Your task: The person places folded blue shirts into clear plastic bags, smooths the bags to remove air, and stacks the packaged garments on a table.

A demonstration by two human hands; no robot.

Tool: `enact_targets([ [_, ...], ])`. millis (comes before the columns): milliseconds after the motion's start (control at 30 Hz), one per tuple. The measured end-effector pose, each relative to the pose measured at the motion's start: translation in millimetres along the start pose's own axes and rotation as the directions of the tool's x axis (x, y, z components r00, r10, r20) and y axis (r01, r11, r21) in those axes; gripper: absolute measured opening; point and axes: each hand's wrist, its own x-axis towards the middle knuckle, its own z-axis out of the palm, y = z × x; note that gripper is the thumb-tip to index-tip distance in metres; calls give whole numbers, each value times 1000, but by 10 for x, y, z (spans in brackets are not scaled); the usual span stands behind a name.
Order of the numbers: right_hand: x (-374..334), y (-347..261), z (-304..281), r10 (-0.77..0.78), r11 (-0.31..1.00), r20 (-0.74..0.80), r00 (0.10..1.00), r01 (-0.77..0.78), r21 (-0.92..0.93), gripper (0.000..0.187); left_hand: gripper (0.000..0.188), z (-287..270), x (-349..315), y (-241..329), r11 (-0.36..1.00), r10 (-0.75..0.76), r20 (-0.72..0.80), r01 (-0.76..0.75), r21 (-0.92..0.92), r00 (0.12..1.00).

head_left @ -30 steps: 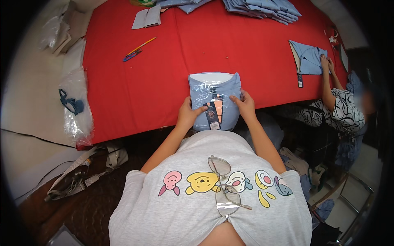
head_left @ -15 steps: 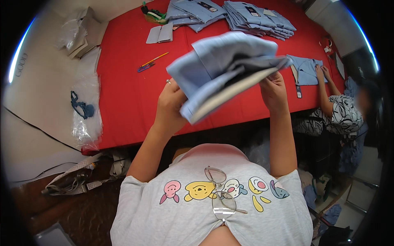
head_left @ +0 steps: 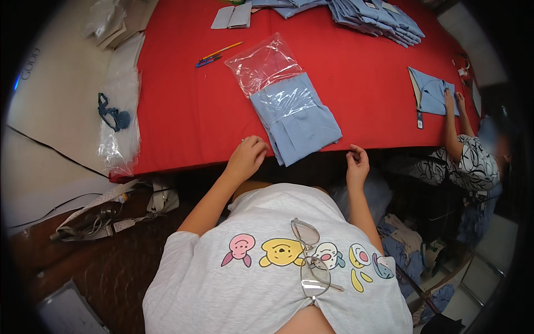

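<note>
A folded light blue shirt [head_left: 304,129] lies on the red-covered table at its near edge, one corner reaching past that edge. Its far half is inside a clear plastic bag [head_left: 266,65], and the bag's crinkled far end lies flat beyond the cloth. My left hand [head_left: 248,157] is just left of the shirt's near end, its fingers loosely bent and empty. To the right, apart from the fabric, my right hand [head_left: 357,160] hangs by the table edge with thumb and fingers parted, holding nothing.
Stacks of folded blue shirts [head_left: 378,21] stand at the far side. A pencil [head_left: 221,51], a blue pen [head_left: 208,61] and a small open notebook [head_left: 231,16] lie farther left. Clear plastic bags [head_left: 118,106] line the left edge. A co-worker [head_left: 470,158] handles another shirt [head_left: 434,92] at right.
The folded shirt, held up in both hands before, now lies on the table partly in the clear bag. Both hands have let go and moved down toward me. My view has shifted.
</note>
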Motion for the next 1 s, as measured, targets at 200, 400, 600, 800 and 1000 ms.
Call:
enact_targets([
  [200,-68,-167,332,455,847,365,812,-521,103,22,38,211,713,189,988,137,-239,-115,105,961],
  [400,-207,-227,721,473,587,488,734,-675,447,26,44,442,1319,68,891,217,-164,-127,435,962],
  [600,-308,-298,704,542,569,338,770,-632,527,27,40,103,1507,242,925,-52,180,-20,379,982],
  [800,-408,21,626,630,527,288,722,-669,525,22,63,403,1115,569,911,353,-19,-340,235,935],
  [1000,-354,-9,644,531,580,242,812,-557,595,23,88,781,984,580,917,219,274,-294,269,936],
])
